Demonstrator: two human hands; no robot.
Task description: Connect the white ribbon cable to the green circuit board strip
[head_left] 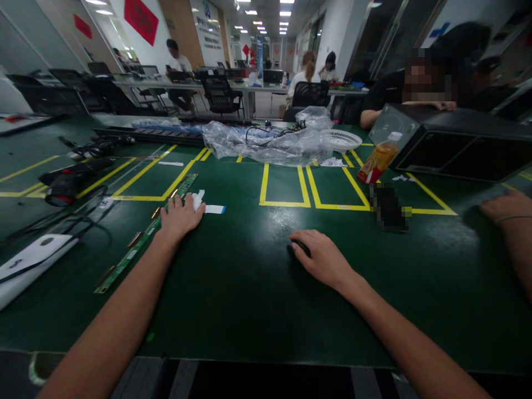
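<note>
The left hand [180, 218] is laid palm down over the far part of a long green circuit board [148, 233], which is set aslant on the dark green surface [249, 310]. A white ribbon cable [215, 209] is seen beside the thumb; whether anything is pinched in that grip cannot be told. A small black object [301, 247], partly hidden, is held in the closed grip of the right hand [324, 257], well apart from the board. Beyond the hands, yellow tape outlines [285, 203] and crumpled clear plastic [266, 148] are seen.
</note>
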